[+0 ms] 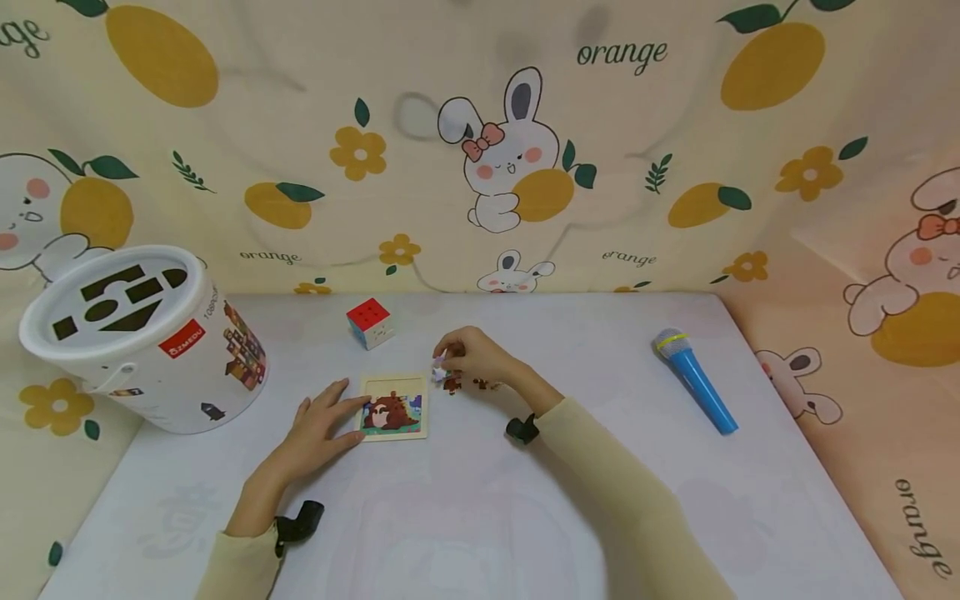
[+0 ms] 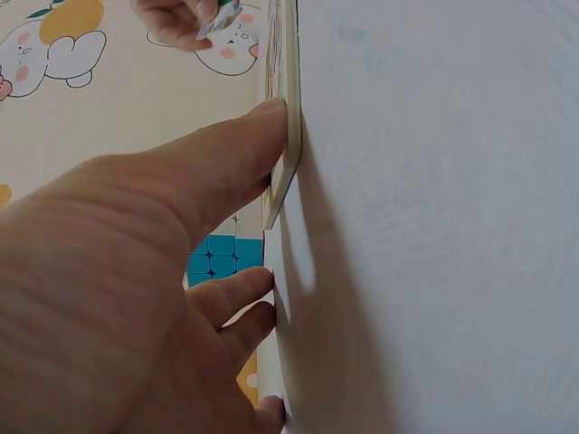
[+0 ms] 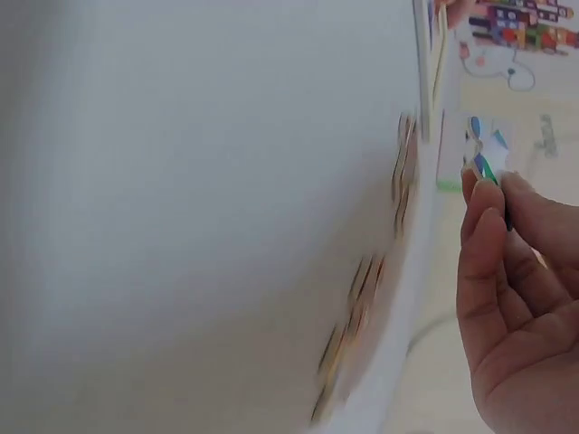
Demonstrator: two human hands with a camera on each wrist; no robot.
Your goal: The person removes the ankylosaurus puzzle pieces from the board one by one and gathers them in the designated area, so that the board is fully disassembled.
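Observation:
A small square puzzle board (image 1: 394, 435) lies on the table with a brown animal picture partly filled in. The left hand (image 1: 317, 433) rests at its left side, thumb and a finger touching the frame; in the left wrist view the thumb of the left hand (image 2: 154, 244) presses the board's edge (image 2: 291, 117). Just beyond the board's upper right corner, the right hand (image 1: 480, 358) pinches a light-coloured puzzle piece (image 1: 438, 370). The right wrist view shows the right hand (image 3: 520, 307) holding that piece (image 3: 487, 168) between thumb and fingers, above loose brown pieces (image 3: 362, 289).
Behind the board stands a cube (image 1: 370, 323) with a red top. A large white bucket (image 1: 150, 367) with a shape-cut lid is at the left. A blue toy microphone (image 1: 701, 385) lies at the right. Loose pieces (image 1: 452, 384) lie beneath the right hand.

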